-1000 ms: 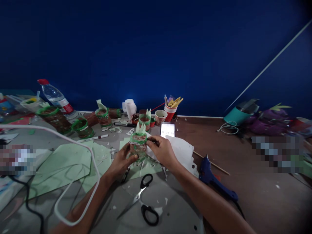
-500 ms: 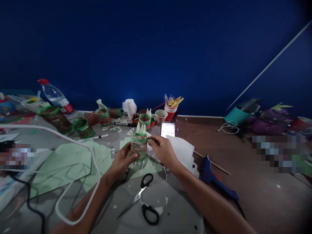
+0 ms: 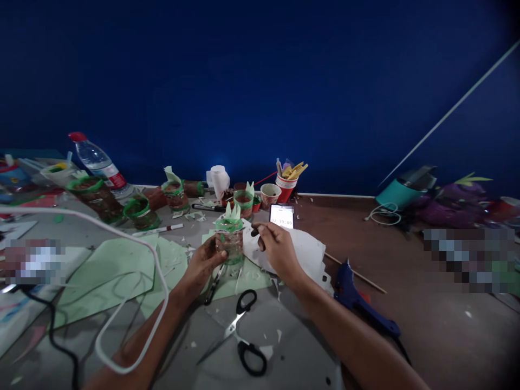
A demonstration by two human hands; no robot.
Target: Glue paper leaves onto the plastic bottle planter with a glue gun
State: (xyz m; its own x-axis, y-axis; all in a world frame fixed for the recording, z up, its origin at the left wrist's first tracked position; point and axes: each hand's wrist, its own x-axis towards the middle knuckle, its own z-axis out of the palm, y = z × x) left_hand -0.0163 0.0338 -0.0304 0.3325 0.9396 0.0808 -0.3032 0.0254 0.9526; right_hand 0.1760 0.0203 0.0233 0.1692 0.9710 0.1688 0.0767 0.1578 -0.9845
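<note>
My left hand (image 3: 203,265) is wrapped round a small clear jar (image 3: 229,242) with a green paper band and pointed green paper leaves at its top. The jar stands upright over green paper sheets (image 3: 122,271). My right hand (image 3: 274,249) sits just right of the jar, a little apart from it, with its fingertips pinched together; whether anything is in the pinch I cannot make out. Black-handled scissors (image 3: 244,330) lie on the table in front of both hands.
Several similar green-banded jars (image 3: 140,211) and a water bottle (image 3: 99,162) stand at the left. A phone (image 3: 281,215), paper cups (image 3: 270,194), white paper (image 3: 304,254) and a blue glue gun (image 3: 357,306) lie to the right. A white cable (image 3: 134,303) loops at the near left.
My right hand has come off the jar's green band and drawn slightly to the right. My left hand keeps hold of the jar.
</note>
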